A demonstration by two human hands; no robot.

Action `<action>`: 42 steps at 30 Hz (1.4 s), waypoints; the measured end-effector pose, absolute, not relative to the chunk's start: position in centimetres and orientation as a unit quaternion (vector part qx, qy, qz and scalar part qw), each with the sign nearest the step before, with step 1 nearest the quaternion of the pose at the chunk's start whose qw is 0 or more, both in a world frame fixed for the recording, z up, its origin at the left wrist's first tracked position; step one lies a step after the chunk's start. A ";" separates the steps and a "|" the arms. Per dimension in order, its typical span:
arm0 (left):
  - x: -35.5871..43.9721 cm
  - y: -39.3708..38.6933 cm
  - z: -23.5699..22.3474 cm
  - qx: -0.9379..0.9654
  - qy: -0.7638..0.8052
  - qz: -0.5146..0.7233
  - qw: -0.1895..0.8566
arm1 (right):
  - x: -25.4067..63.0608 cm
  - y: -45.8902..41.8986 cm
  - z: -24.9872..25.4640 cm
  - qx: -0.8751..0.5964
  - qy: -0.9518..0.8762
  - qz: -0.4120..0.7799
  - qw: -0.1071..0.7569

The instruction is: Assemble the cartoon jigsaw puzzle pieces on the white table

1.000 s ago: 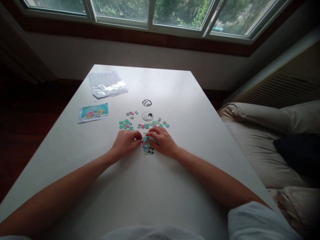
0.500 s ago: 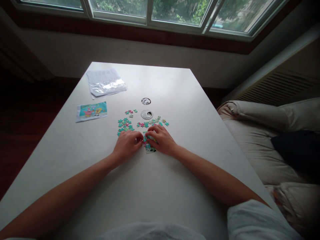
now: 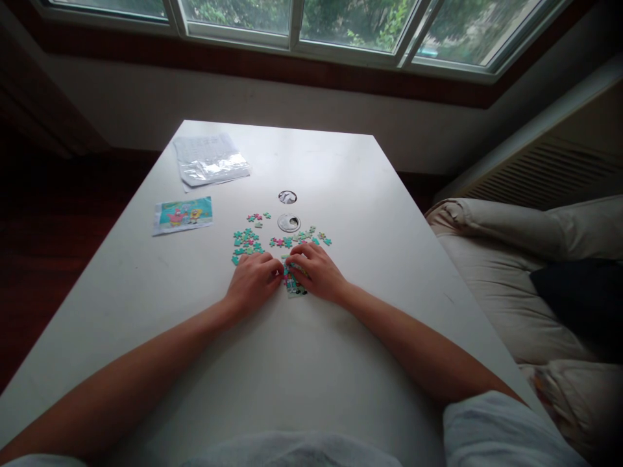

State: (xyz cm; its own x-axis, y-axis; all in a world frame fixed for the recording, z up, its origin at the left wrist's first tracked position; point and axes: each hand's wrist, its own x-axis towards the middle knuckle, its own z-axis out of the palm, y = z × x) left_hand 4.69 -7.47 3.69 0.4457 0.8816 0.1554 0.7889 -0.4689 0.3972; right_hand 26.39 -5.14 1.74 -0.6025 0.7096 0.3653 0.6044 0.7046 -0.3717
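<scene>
A partly joined jigsaw puzzle (image 3: 294, 288) lies flat on the white table (image 3: 292, 363), its upper right side covered by my right hand (image 3: 315, 269). That hand's fingers are bent, with thumb and fingertips pressing on the joined part. At the puzzle's left edge, my left hand (image 3: 256, 279) is closed in a pinch around a small puzzle piece (image 3: 276, 274), mostly hidden by the fingers. Loose green and pink puzzle pieces (image 3: 247, 240) lie just beyond my left hand. Another row of loose pieces (image 3: 292, 240) lies beyond my right hand.
A picture card (image 3: 185, 214) with cartoon figures lies at the left. Behind it are a clear plastic bag and papers (image 3: 211, 161). Two round inserts, one with a round cover (image 3: 289, 222), sit in the tabletop. A beige sofa (image 3: 487, 285) stands at the right.
My left hand has shifted slightly right, closer against the puzzle's left edge. The puzzle has turned a little under my right hand, which stays on it. The view has tilted slightly.
</scene>
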 end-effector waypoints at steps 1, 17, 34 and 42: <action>4.7 -7.5 3.6 0.841 0.496 0.172 0.130 | 26.4 -5.1 1.7 -0.369 -0.889 0.107 0.249; 4.3 -8.9 5.4 0.901 0.425 0.083 0.034 | 29.1 -2.6 2.4 -0.431 -0.811 0.130 0.374; 6.0 -11.8 6.2 0.925 0.376 0.043 0.032 | 27.2 -1.4 3.6 -0.412 -0.844 0.132 0.317; 6.1 -12.4 6.0 0.926 0.373 0.060 0.020 | 23.8 1.4 3.0 -0.414 -0.870 0.100 0.249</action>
State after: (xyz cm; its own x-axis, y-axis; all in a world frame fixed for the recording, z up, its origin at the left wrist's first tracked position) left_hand 6.09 -12.42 5.97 0.7143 0.6934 0.0949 0.6885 -0.7205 0.0823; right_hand 23.77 1.40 3.03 -0.5323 0.7706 0.3505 0.6707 0.6365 -0.3809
